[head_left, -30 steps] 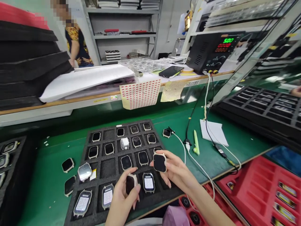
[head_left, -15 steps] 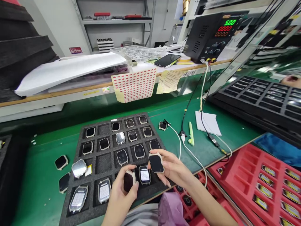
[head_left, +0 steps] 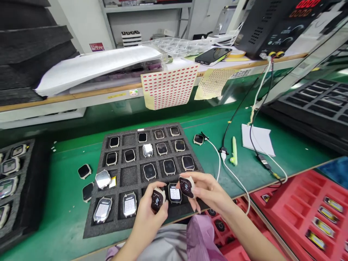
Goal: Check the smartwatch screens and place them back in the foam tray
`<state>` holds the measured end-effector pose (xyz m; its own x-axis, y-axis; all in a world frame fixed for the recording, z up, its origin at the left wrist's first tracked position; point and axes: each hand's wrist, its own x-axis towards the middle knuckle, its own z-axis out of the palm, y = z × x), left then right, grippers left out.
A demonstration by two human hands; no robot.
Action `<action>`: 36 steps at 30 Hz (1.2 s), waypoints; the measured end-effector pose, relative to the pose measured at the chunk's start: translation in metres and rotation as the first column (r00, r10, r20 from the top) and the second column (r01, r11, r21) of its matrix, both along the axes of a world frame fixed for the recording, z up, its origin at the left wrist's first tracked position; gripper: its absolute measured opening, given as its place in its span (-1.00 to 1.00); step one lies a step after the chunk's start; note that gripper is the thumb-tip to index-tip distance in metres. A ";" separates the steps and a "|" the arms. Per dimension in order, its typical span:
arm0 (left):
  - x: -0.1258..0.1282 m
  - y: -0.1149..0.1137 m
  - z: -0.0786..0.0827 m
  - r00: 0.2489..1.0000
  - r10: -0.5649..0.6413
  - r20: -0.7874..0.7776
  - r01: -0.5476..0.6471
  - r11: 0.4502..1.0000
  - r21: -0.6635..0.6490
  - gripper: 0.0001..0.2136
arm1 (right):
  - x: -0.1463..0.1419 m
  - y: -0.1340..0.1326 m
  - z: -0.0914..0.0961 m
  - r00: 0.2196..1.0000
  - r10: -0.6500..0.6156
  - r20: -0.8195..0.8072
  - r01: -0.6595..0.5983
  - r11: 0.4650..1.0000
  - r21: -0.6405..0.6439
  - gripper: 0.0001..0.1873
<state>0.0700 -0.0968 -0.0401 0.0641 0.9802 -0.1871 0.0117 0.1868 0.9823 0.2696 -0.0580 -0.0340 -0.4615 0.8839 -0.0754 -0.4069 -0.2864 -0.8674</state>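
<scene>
My left hand is closed around a square smartwatch case, its dark screen showing a small lit picture. In my right hand a second watch case is gripped by thumb and fingers, with a similar picture lit on its screen. Both are held over the front of a dark grey foam tray, whose pockets hold several watch cases. Between my hands a watch with a white lit screen lies in its pocket. A silver-faced watch rests by a small yellow-and-white piece on the tray's left side.
Two watches lie on the green mat left of the tray. Right of it are a watch by a clip lead, a green pen-like tool and cables. Red trays stand lower right, another foam tray at left.
The screens of both held watches have gone from dark to showing a picture. My view has swung left, shifting everything rightward. Both hands keep their hold.
</scene>
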 end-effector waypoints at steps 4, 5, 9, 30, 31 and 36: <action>0.001 -0.001 0.001 1.000 0.015 0.015 -0.015 1.000 -0.015 -0.71 | 0.002 -0.001 -0.002 1.000 0.014 -0.024 -0.014 1.000 0.005 -0.59; 0.002 -0.002 0.001 1.000 0.020 0.021 -0.020 1.000 -0.022 -0.70 | 0.002 -0.001 -0.002 1.000 0.015 -0.026 -0.015 1.000 0.004 -0.58; 0.002 -0.002 0.000 1.000 0.011 0.009 -0.010 1.000 -0.017 -0.73 | 0.004 -0.001 -0.002 1.000 0.025 -0.008 -0.025 1.000 -0.010 -0.58; 0.001 -0.004 -0.005 0.998 -0.044 0.053 0.046 0.998 -0.033 -0.73 | 0.003 -0.002 -0.001 1.000 0.018 0.015 -0.019 1.000 0.023 -0.60; 0.001 -0.004 -0.005 0.997 -0.046 0.062 0.048 0.998 -0.038 -0.72 | 0.003 -0.003 -0.001 1.000 0.015 0.009 -0.015 1.000 0.025 -0.60; 0.000 -0.003 -0.006 0.997 -0.064 0.040 0.065 0.997 -0.030 -0.74 | 0.002 -0.003 0.000 1.000 0.000 0.010 0.000 0.999 0.034 -0.60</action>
<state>0.0697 -0.1003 -0.0460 0.1344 0.9675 -0.2143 -0.0131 0.2179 0.9759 0.2717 -0.0614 -0.0344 -0.4609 0.8861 -0.0499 -0.3983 -0.2568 -0.8806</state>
